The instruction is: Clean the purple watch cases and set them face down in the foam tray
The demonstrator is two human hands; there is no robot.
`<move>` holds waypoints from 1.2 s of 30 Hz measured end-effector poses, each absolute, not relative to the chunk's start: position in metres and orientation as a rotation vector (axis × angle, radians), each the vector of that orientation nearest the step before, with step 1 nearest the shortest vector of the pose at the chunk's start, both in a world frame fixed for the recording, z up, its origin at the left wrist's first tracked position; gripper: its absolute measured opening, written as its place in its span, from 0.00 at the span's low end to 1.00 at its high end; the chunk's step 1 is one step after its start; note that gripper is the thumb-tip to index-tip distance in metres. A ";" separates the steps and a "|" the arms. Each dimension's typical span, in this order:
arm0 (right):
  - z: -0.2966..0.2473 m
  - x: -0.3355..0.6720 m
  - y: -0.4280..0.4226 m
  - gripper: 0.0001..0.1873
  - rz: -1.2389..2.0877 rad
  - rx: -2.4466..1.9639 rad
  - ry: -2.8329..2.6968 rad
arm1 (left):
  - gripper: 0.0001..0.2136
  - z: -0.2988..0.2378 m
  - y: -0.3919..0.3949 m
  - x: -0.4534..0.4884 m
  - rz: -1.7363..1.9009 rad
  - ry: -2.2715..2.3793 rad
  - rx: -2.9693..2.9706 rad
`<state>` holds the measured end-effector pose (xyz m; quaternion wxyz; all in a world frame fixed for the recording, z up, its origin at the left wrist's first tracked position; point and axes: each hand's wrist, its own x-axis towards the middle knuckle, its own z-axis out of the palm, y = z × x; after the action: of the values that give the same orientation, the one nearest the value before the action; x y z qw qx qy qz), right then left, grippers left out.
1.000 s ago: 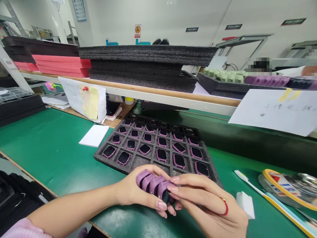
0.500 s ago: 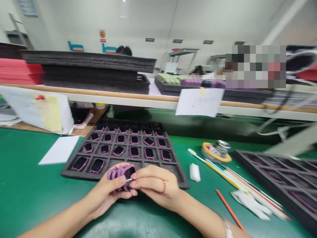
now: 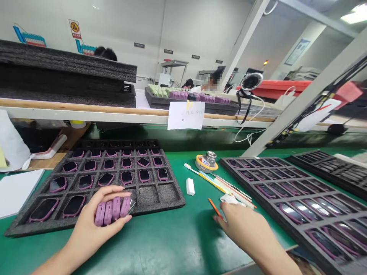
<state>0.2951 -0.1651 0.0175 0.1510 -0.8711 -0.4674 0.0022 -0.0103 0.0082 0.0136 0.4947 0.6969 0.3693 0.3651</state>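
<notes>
My left hand (image 3: 93, 223) is wrapped round a row of several purple smartwatch cases (image 3: 116, 208), held on edge side by side above the near edge of a black foam tray (image 3: 172, 204). A shiny, clear-looking piece (image 3: 132, 206) shows at the right end of the row. In the tray's compartments lie purple smartwatches (image 3: 126, 177) with dark screens. To the right, my right hand (image 3: 243, 221) reaches down to the table, its thumb and fingertips closed at an orange stick (image 3: 213, 207). A crumpled white cloth-like piece (image 3: 232, 199) lies just behind that hand, partly covered.
A toothbrush (image 3: 205, 177) and thin sticks lie beyond my right hand, near a yellow-rimmed dish with a metal-capped jar (image 3: 210, 157). A white block (image 3: 190, 186) lies beside the tray. Another watch tray (image 3: 275, 202) stands right, by a slanted post (image 3: 286, 114). A shelf (image 3: 149, 116) crosses behind.
The view has turned right. My right hand has left the watch cases and moved right and down to the orange stick. The left hand keeps the cases, now turned with their sides showing.
</notes>
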 end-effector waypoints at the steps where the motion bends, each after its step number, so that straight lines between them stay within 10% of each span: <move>1: 0.010 0.302 -0.173 0.09 0.023 -2.553 -1.264 | 0.25 0.011 0.009 -0.009 0.877 0.887 1.719; 5: -0.009 0.318 -0.178 0.03 0.121 -2.487 -1.074 | 0.23 0.003 0.011 -0.008 0.850 0.866 1.793; 12: 0.014 0.376 -0.137 0.34 0.238 -1.862 -0.904 | 0.23 -0.001 0.015 -0.011 0.910 0.864 1.780; 27: 0.040 0.419 -0.067 0.13 0.065 -1.961 -0.663 | 0.16 -0.001 0.015 -0.012 0.820 0.745 1.675; 36: 0.080 0.246 -0.043 0.28 0.619 -1.540 -1.432 | 0.21 0.003 0.017 -0.014 0.802 0.580 1.707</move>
<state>0.2458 -0.0427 0.0797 0.4569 -0.6249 -0.5811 0.2510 -0.0135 0.0169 0.0034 0.5517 0.7215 0.2454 0.3390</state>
